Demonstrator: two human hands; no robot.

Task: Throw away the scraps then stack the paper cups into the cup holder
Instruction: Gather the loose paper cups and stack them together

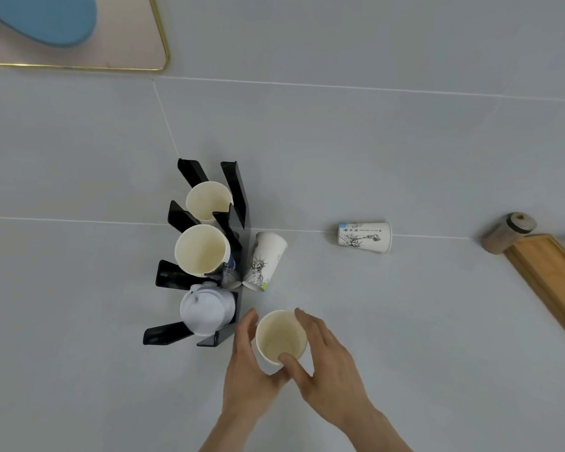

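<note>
2 loose cups (264, 261) (364, 237) (tipped) beside holder (234, 190).

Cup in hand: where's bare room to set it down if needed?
Free: the wide patch between the fallen cup and the wooden tray, and everything left of the black cup holder. Crowded: right beside the holder, where a leaning cup rests against it, near both hands.
</note>
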